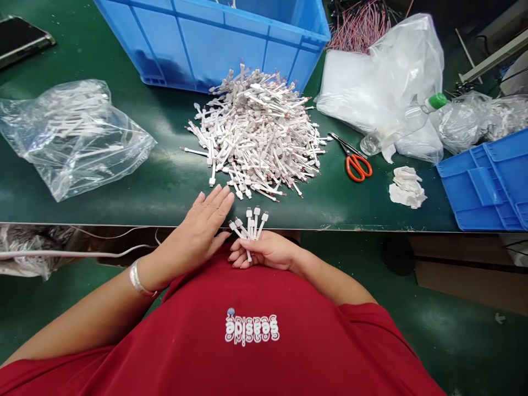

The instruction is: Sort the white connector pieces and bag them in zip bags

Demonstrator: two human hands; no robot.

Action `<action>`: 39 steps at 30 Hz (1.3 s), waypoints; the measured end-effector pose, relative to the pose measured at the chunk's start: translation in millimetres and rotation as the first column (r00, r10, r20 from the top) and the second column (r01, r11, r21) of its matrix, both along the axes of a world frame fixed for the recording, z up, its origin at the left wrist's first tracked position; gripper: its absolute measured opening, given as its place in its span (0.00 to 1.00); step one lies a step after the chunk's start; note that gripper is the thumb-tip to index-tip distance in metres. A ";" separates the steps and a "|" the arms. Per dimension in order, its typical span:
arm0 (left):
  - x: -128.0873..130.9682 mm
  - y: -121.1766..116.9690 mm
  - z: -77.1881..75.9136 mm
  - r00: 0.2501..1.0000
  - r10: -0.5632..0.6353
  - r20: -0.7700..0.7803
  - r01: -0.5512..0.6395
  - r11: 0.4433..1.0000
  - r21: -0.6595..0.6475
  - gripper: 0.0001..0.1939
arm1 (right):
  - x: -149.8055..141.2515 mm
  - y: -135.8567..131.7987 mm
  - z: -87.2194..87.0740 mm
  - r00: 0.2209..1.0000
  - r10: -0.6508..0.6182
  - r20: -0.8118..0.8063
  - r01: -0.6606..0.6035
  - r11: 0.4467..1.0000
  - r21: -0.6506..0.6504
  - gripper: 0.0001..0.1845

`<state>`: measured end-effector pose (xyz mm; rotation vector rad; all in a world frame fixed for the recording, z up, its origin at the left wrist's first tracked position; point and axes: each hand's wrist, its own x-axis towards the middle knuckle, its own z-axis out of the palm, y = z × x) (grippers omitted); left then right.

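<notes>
White cables (249, 225), a small bunch, stand upright in the right hand (264, 250), plug ends up and lower parts hidden behind the fingers, with one tail showing below. That hand is closed narrowly on them, just past the front edge of the green table (136, 209) and against a red shirt (223, 330). The left hand (208, 220) is open, palm down and fingers slightly spread, its fingertips on the table just beside the bunch; a metal bangle (136, 278) circles the wrist.

Directly ahead of the hands lies a loose heap of white cables (256, 132). Beyond it, a blue crate (206, 38) is cut off by the top edge; its contents cannot be made out. Ahead of the left hand, a clear bag (70, 137) holds more white cables, blurred by the plastic. A phone (20, 38) is cut off at the far left corner.

Ahead and right of the right hand are orange scissors (358, 166), a white cloth (406, 187) and a blue tray (484, 187), the tray cut off by the right edge. A green-capped bottle (406, 124) lies tilted on clear plastic (383, 88), which partly hides red wires (358, 27).
</notes>
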<state>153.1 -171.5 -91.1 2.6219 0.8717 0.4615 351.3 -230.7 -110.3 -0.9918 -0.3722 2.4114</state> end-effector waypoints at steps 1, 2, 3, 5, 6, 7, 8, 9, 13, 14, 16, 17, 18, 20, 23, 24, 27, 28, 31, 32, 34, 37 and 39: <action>-0.5 -0.8 -2.6 1.000 0.000 0.004 0.000 1.000 -0.004 0.39 | -0.7 -0.8 0.9 1.000 -0.007 0.020 0.007 1.000 0.017 0.12; -1.0 -1.8 -4.9 1.000 -0.001 0.011 0.001 1.000 -0.013 0.39 | -1.2 -1.5 1.7 0.999 -0.012 0.035 0.011 0.999 0.034 0.12; -1.4 -3.0 -6.5 1.000 0.002 0.017 -0.001 1.000 -0.030 0.39 | -1.6 -2.1 2.3 0.999 -0.014 0.044 0.012 0.999 0.048 0.13; -1.5 -5.6 -7.6 0.999 0.020 0.031 -0.017 0.996 -0.089 0.39 | -2.1 -2.8 3.0 0.999 -0.013 0.050 0.009 0.998 0.069 0.14; -1.3 -6.9 -7.1 0.999 0.034 0.040 -0.029 0.991 -0.128 0.39 | -2.2 -2.9 3.1 0.999 -0.011 0.048 0.008 0.997 0.074 0.14; -0.9 -8.0 -5.9 0.997 0.049 0.052 -0.040 0.985 -0.169 0.39 | -2.2 -2.6 3.3 0.999 -0.007 0.043 0.004 0.997 0.074 0.14; -0.6 -8.7 -4.3 0.996 0.058 0.061 -0.044 0.977 -0.210 0.39 | -2.1 -2.1 3.5 0.999 -0.002 0.037 0.000 0.998 0.070 0.15; -0.5 -9.0 -2.7 0.996 0.059 0.070 -0.040 0.968 -0.249 0.39 | -1.8 -1.3 4.0 1.000 0.005 0.027 -0.007 0.998 0.063 0.15; -0.8 -6.0 0.7 0.995 0.020 0.100 0.014 0.945 -0.326 0.39 | 0.1 5.0 8.1 0.998 0.055 -0.017 -0.055 0.998 0.008 0.12; -0.2 -4.8 0.4 0.994 0.011 0.104 0.022 0.952 -0.305 0.40 | 0.3 7.2 9.4 0.997 0.068 -0.020 -0.068 0.998 -0.008 0.11; 2.9 -3.3 -0.8 0.996 -0.010 0.093 0.028 0.981 -0.189 0.39 | -0.1 12.4 12.4 0.994 0.105 -0.009 -0.106 0.994 -0.034 0.11; 5.6 -3.0 -1.3 0.996 -0.035 0.076 0.044 0.993 -0.109 0.37 | -0.8 15.3 14.3 0.991 0.132 0.011 -0.132 0.991 -0.039 0.11; 9.0 -2.9 -1.5 0.996 -0.074 0.055 0.076 0.997 -0.031 0.34 | -1.8 18.6 16.8 0.985 0.170 0.042 -0.168 0.985 -0.038 0.11; 16.7 -1.8 -1.5 0.984 -0.180 0.015 0.179 0.982 0.068 0.29 | -3.6 26.6 23.7 0.955 0.258 0.147 -0.258 0.966 -0.017 0.13; 26.7 4.6 -1.0 0.963 -0.269 0.016 0.267 0.961 0.076 0.24 | -2.7 43.1 39.3 0.884 0.331 0.331 -0.357 0.934 0.021 0.11; 28.7 7.9 -0.5 0.967 -0.254 0.030 0.252 0.965 0.067 0.23 | -1.2 49.6 45.4 0.864 0.340 0.373 -0.378 0.925 0.034 0.09; 29.9 18.5 2.2 0.985 -0.138 0.098 0.138 0.990 0.007 0.19 | 5.2 69.2 63.5 0.835 0.377 0.401 -0.446 0.890 0.092 0.09; 28.8 21.9 3.4 0.988 -0.086 0.128 0.090 0.996 -0.028 0.18 | 6.9 74.9 68.5 0.836 0.390 0.385 -0.465 0.877 0.122 0.11; 22.2 32.3 6.4 0.970 0.096 0.225 -0.053 0.980 -0.189 0.15 | 6.4 87.7 76.9 0.863 0.355 0.359 -0.450 0.863 0.230 0.21; 19.4 35.8 6.7 0.951 0.169 0.259 -0.104 0.964 -0.245 0.16 | 3.5 90.5 76.9 0.872 0.298 0.388 -0.419 0.865 0.277 0.23; 14.3 42.5 5.9 0.903 0.292 0.315 -0.183 0.925 -0.333 0.16 | -6.6 94.6 72.4 0.865 0.081 0.495 -0.316 0.855 0.411 0.23; 10.1 49.4 3.8 0.870 0.351 0.348 -0.218 0.904 -0.367 0.15 | -28.1 98.9 58.3 0.768 -0.365 0.526 -0.143 0.703 0.696 0.18; 9.2 51.5 3.6 0.872 0.346 0.347 -0.221 0.909 -0.353 0.14 | -41.8 101.6 49.6 0.705 -0.547 0.452 -0.112 0.543 0.832 0.13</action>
